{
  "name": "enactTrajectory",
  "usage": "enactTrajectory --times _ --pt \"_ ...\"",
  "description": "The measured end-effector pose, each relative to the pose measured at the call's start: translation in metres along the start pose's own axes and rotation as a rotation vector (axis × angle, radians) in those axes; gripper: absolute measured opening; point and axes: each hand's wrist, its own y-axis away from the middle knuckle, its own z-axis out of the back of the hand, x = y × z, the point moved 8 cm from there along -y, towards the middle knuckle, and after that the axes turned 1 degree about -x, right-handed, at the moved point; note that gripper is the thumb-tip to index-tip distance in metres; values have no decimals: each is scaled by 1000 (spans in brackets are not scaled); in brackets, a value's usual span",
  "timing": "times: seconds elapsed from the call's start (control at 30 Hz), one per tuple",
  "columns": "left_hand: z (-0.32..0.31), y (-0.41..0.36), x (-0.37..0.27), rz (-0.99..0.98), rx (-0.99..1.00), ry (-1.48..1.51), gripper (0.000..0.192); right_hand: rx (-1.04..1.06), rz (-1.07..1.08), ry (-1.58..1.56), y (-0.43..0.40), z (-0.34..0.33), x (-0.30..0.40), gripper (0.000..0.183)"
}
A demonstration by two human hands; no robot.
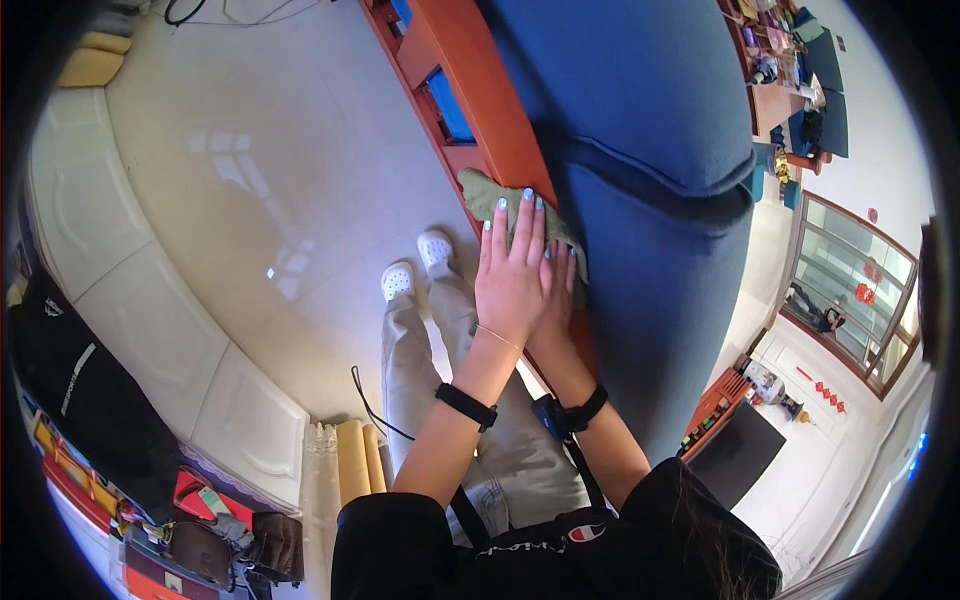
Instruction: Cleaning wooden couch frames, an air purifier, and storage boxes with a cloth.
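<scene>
A grey-green cloth lies draped over the broad reddish-brown wooden rail of a blue-cushioned sofa. My left hand presses down on it, fingers stretched out and slightly apart. Beside and partly under the left hand is my right hand, its fingertips on the cloth's edge near the cushion; part of it is hidden. Both wrists wear black straps, with a small dark device at the right one. Along the rail runs the blue sofa cushion.
White clogs stand on the glossy tiled floor beside the sofa. White panelled cabinets line the left, with a black garment over them. A cluttered table and a large dark screen are across the room.
</scene>
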Motion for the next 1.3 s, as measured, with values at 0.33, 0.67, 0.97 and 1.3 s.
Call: enactTrajectory --times 0.33,0.67,0.97,1.3 --pt "41 -62 29 14 -96 17 56 -70 37 -108 -74 10 28 56" --pt "111 -181 75 -8 -257 -45 54 -114 84 -96 -223 19 76 58" --pt "137 -240 97 44 -282 -113 51 -115 117 -125 -291 19 93 62" --pt "188 -328 130 63 -305 -197 48 -116 182 -154 -392 28 125 64"
